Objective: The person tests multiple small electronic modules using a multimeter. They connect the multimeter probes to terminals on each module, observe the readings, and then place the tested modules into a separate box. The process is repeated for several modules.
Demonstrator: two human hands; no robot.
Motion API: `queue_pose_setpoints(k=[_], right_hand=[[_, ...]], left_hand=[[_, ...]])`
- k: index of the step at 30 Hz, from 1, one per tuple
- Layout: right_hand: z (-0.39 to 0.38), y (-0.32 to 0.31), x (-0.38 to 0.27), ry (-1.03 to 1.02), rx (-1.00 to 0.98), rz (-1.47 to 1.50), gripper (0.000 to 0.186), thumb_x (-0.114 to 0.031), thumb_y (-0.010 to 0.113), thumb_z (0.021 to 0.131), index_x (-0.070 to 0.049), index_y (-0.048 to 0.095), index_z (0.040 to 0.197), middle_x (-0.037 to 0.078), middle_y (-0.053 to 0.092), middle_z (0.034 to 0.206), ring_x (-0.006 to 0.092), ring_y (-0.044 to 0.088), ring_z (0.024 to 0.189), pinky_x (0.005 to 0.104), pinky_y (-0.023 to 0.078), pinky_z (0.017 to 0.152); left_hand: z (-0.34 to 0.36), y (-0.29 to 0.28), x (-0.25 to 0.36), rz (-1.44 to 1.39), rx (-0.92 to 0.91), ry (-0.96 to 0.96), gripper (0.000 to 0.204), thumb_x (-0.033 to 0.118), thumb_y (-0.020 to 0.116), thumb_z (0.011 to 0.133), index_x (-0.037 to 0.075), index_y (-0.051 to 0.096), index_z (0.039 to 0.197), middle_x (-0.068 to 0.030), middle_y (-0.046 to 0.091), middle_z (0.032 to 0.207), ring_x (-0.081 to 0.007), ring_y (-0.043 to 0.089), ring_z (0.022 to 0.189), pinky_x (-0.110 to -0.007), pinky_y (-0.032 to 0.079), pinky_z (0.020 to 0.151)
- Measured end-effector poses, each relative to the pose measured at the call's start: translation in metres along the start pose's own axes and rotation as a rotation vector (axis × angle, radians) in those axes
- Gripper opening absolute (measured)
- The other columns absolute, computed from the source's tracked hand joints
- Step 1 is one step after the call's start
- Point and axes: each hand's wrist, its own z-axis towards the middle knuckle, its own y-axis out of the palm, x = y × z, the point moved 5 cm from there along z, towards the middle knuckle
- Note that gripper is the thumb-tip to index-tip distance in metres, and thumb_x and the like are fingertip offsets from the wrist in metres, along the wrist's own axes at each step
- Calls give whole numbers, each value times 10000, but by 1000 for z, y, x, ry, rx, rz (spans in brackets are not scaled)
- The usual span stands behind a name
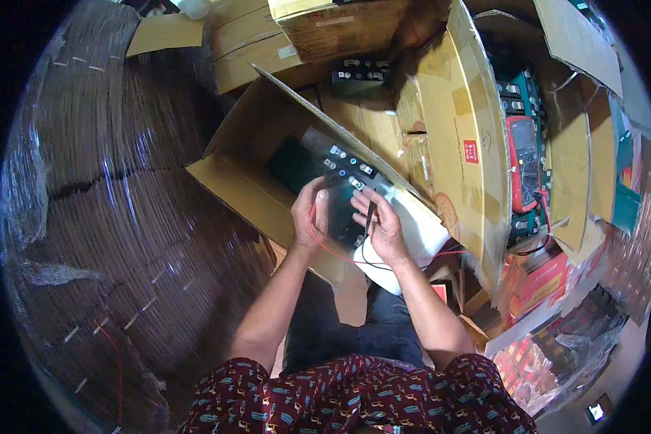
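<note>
While the left hand (312, 211) grips the black battery's (338, 189) edge over the open carton (233, 168), the right hand (380, 224) pinches a black probe (369, 217) to its terminals — likely heavy, rigid, slick in wrap; best held by the sides. A red multimeter (523, 163) sits right.
</note>
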Motion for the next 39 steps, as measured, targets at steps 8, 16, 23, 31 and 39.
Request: queue_pose_setpoints(k=[8,16,23,31,39], right_hand=[[16,-10,-17,-292,256,-608,424,-255,656,1060,-4,647,1402,113,739,988,170,702,910,308,549,834],[28,-17,-11,-241,312,-523,317,-144,652,1024,19,711,1289,109,746,1018,158,715,929,286,558,834],[41,-15,-7,-249,287,-520,279,-115,695,982,27,731,1220,127,766,1099,173,724,1002,304,572,883],[77,16,-19,-486,136,-797,240,-112,724,929,9,773,1131,196,780,1061,284,764,969,361,589,871],[83,20,-14,-495,120,-820,241,-127,729,928,17,775,1116,206,782,1056,314,768,964,369,591,864]], left_hand=[[-7,36,-19,74,-205,-108,316,155,643,1035,-10,664,1304,-178,765,1087,-196,736,948,-322,572,869],[-13,43,-36,-52,-263,-323,331,89,613,1042,-33,642,1348,-126,751,1066,-160,700,923,-295,560,851],[-13,46,-44,-89,-292,-224,363,-24,599,1013,-4,633,1374,8,599,834,-77,543,721,-234,468,643],[-10,45,-26,96,-312,-105,278,24,615,1020,-26,645,1292,-84,633,883,-161,594,773,-292,492,687],[-8,40,-26,88,-209,93,227,14,604,1030,-51,648,1244,-7,598,789,-86,527,667,-262,448,609]])
